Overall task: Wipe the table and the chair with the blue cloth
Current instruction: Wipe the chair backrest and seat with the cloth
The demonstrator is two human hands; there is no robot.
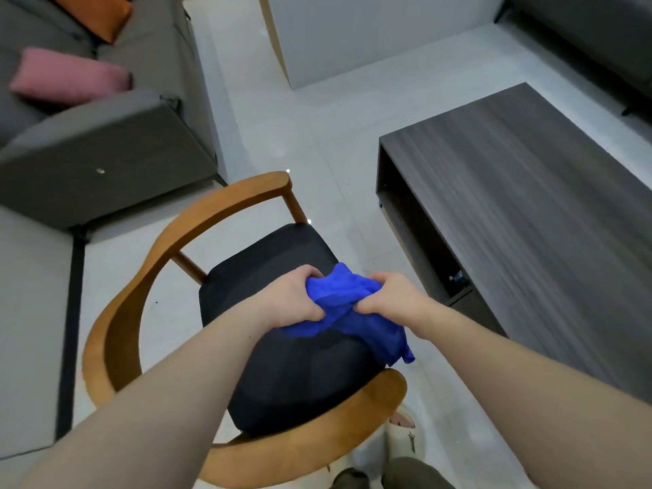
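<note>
A crumpled blue cloth (347, 307) is bunched between both hands above the chair's black seat (282, 365). My left hand (294, 296) grips the cloth's left part with curled fingers. On its right part my right hand (393, 300) does the same. A loose end of the cloth hangs down past the seat's right edge. The chair has a curved wooden backrest and arms (148, 262) and stands right below me. To the right is the dark wood-grain low table (522, 192).
A grey sofa (106, 157) with a pink cushion (67, 77) and an orange cushion (95, 12) stands at the left. Another grey sofa (599, 30) is at the far right. White tiled floor lies between them. My slippered foot (405, 439) is beside the chair.
</note>
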